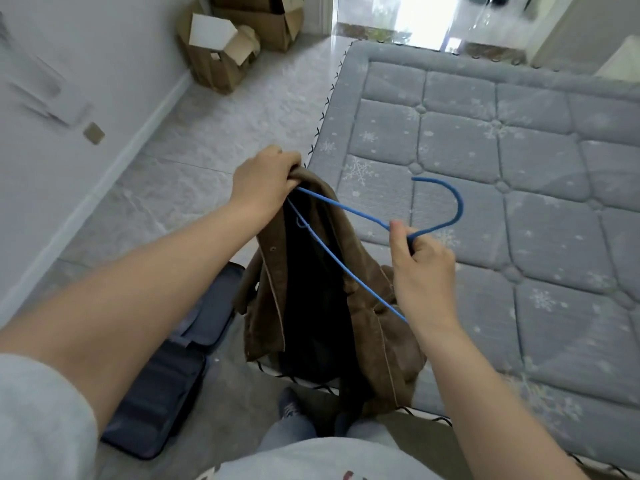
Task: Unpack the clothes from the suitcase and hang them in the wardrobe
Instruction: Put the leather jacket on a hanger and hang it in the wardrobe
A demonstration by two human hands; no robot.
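Now left hand (265, 178) grips brown jacket (367, 306), right hand (420, 268) pinches blue hanger (346, 209).

A brown jacket (377, 306) with dark lining hangs open and crumpled, one end of a thin blue hanger (349, 211) inside its collar. A dark suitcase (166, 386), apparently open, lies on the floor.

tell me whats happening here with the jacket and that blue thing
A person stands beside a mattress, fitting a brown jacket onto a blue wire hanger. The left hand grips the jacket's top together with one end of the hanger; the right hand pinches the hanger's neck below the hook. An open dark suitcase lies on the floor at their feet. No wardrobe is in view.
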